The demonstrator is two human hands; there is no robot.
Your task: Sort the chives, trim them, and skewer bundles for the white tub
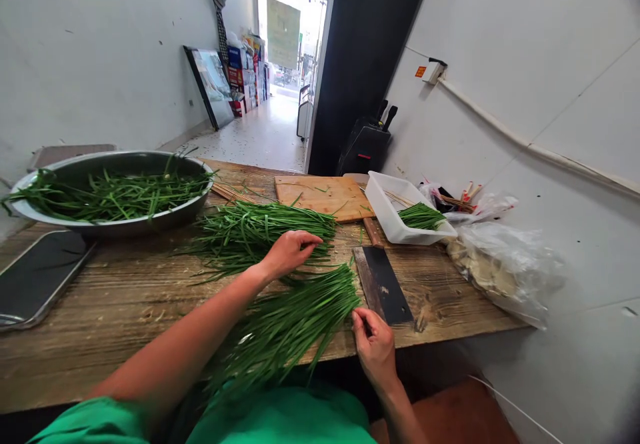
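My left hand reaches over the right end of a pile of garlic chives, thumb and fingertips pinched together; whatever is between them is too small to make out. Closer to me lies a second bunch of chives, its stem ends lined up at the right and its leaves hanging past the table's front edge. At the front corner of those stem ends, my right hand is closed in a pinch on a chive. A cleaver with a dark blade and wooden handle rests just right of the bunch.
A large metal basin of loose chives stands at the left, beside a dark tray. Behind the piles lies a wooden cutting board. A white plastic tub holds trimmed chives; plastic bags sit at the table's right end.
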